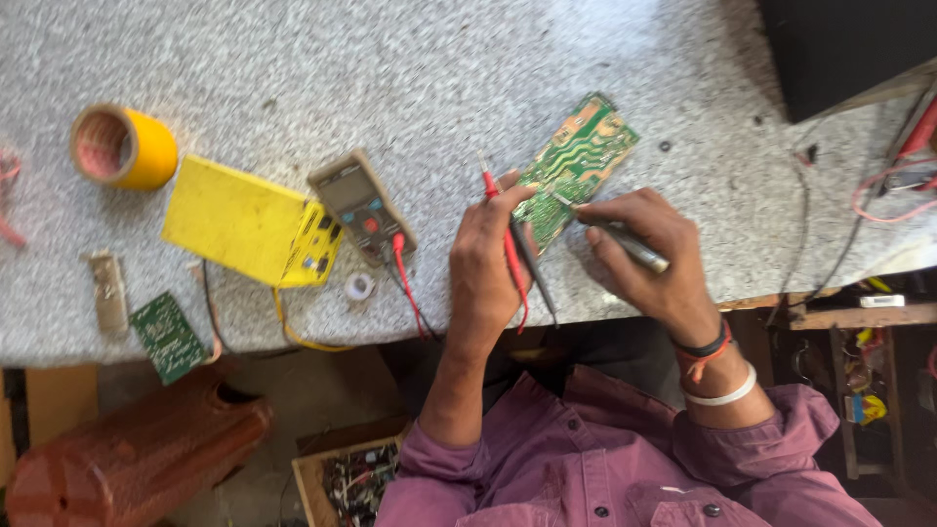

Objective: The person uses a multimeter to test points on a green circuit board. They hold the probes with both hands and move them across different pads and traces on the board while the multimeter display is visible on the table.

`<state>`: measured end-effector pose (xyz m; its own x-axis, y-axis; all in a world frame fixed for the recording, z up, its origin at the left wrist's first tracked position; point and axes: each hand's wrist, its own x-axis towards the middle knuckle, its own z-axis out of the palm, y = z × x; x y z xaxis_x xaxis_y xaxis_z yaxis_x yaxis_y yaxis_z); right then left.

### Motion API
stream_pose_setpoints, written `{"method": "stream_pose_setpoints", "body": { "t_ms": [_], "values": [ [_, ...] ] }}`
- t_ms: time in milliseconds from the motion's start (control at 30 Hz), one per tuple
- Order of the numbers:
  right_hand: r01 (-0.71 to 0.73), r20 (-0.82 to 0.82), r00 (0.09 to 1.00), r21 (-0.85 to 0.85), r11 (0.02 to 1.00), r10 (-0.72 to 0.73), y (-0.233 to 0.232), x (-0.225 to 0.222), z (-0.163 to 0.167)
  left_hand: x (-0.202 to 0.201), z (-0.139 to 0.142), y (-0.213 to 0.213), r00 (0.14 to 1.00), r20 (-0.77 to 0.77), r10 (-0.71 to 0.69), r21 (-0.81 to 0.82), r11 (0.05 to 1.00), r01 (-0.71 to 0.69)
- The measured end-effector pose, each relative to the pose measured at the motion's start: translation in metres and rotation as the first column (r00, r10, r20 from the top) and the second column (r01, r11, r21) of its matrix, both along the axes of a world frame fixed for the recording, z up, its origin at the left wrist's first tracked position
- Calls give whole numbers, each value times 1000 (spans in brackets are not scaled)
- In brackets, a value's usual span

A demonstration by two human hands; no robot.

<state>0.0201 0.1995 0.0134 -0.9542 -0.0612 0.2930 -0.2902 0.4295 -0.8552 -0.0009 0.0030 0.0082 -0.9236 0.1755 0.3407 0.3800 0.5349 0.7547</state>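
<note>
Green circuit board (pixel 574 168) on speckled bench (pixel 390 68), long axis diagonal, far end pointing up-right, left hand (pixel 488 263) closed on red and black probes (pixel 512 256), touching board's near end, right hand (pixel 644 254) gripping metal tool (pixel 625 240), tip on board.

- The left hand (pixel 485 262) gripped a red probe (pixel 505 242) and a black probe (pixel 532 263) against a green circuit board (pixel 576 161).
- The right hand (pixel 644 256) pressed a metal tool (pixel 630 244) to the board.
- A multimeter (pixel 361 205) lay just beside a yellow box (pixel 244 222).
</note>
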Motion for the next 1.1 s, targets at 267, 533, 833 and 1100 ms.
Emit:
{"method": "stream_pose_setpoints", "body": {
  "t_ms": [267,533,833,1100],
  "values": [
    [-66,10,998,41,997,65,2,0,-3,1,-1,-1,1000,15,1,15,1000,-1],
    [-43,26,999,54,998,42,3,3,-6,1,-3,-1,1000,14,-6,20,1000,6],
    [-91,-13,996,85,992,93,3,2,-6,1,-4,-3,1000,1,-9,24,1000,9],
    [-129,-7,992,93,987,130,4,4,-6,2,-2,-3,1000,10,-6,31,999,6]
  ]
}}
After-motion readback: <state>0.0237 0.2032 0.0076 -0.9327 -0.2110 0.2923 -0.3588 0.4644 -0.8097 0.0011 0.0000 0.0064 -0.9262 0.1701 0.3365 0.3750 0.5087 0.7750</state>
